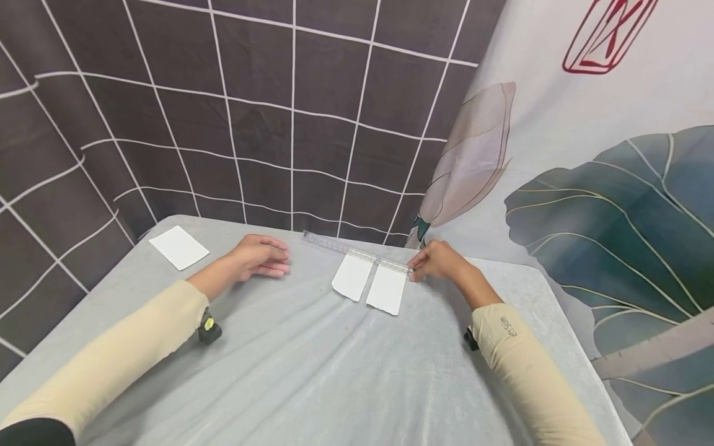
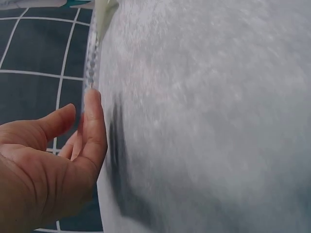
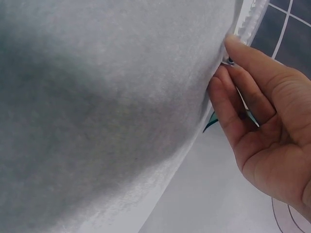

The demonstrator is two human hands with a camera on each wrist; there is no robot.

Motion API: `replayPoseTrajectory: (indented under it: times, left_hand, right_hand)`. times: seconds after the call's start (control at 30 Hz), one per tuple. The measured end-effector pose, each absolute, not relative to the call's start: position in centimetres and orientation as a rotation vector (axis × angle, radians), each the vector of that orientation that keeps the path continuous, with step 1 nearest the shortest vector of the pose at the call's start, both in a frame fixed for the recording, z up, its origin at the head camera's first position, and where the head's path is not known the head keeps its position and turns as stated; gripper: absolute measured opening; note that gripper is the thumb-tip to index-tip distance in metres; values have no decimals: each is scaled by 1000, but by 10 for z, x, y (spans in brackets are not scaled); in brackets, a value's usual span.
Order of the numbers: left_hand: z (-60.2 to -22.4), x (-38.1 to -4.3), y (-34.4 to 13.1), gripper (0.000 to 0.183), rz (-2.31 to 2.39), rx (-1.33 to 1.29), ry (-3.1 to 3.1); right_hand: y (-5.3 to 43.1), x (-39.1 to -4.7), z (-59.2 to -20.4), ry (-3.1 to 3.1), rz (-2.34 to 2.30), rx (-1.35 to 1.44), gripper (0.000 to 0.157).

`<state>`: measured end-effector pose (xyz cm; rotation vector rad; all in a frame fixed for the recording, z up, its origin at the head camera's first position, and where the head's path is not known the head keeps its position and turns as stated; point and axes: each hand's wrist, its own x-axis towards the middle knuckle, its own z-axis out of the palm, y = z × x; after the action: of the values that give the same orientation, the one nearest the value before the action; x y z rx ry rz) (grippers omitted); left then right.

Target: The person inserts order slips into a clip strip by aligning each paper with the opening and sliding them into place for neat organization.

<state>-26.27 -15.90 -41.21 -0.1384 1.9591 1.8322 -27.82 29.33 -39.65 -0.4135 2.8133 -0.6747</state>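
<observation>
A clear plastic ruler [image 1: 333,244] lies slantwise on the grey-covered table, along the upper edges of two white paper pieces [image 1: 352,277]. These pieces sit side by side with a narrow gap between them. My right hand [image 1: 436,260] pinches the ruler's right end between thumb and fingers, and the right wrist view shows the thumb at the ruler's tip. To the left, my left hand [image 1: 259,257] hovers over the table with its fingers loosely extended and nothing in them. It is apart from the ruler's left end.
Another white sheet [image 1: 178,248] lies near the table's back left corner. A dark curtain [image 1: 256,133] with white grid lines hangs behind the table [image 1: 312,378]. On the right hangs a pale curtain [image 1: 535,105] with leaf and flower prints.
</observation>
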Motion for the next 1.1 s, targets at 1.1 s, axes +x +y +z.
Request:
replayPoseTrajectory:
  times: [1.1]
  left_hand:
    - [-400,-240,-251,16,1924,-435,2163]
  right_hand:
    - [295,-278,-399,2811,-648,-400,32]
